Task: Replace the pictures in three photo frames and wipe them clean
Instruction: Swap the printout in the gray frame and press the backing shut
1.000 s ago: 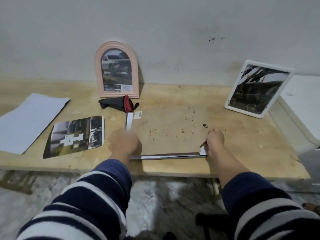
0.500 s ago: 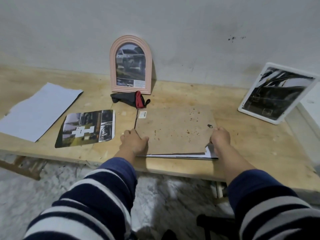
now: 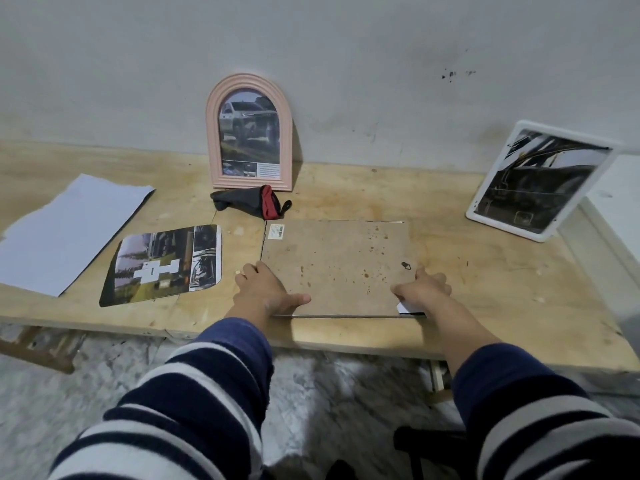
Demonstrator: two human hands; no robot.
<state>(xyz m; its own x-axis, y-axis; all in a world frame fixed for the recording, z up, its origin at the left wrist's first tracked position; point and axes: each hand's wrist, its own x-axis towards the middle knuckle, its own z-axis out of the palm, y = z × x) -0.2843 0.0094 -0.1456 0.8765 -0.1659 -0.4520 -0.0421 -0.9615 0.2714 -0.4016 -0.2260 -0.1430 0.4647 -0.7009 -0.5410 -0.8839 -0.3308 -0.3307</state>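
Face down at centre frame, the brown-backed frame [image 3: 337, 266] lies flat on the counter [image 3: 485, 271], long axis running left to right. Left hand [image 3: 265, 292] grips its lower-left corner, thumb on the backing; right hand [image 3: 420, 289] clasps the lower-right corner, fingers curled round the edge.

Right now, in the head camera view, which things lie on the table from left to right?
White paper sheet → loose printed picture → pink arched frame with the black and red cloth in front of it → face-down frame, held by left hand and right hand → white frame.
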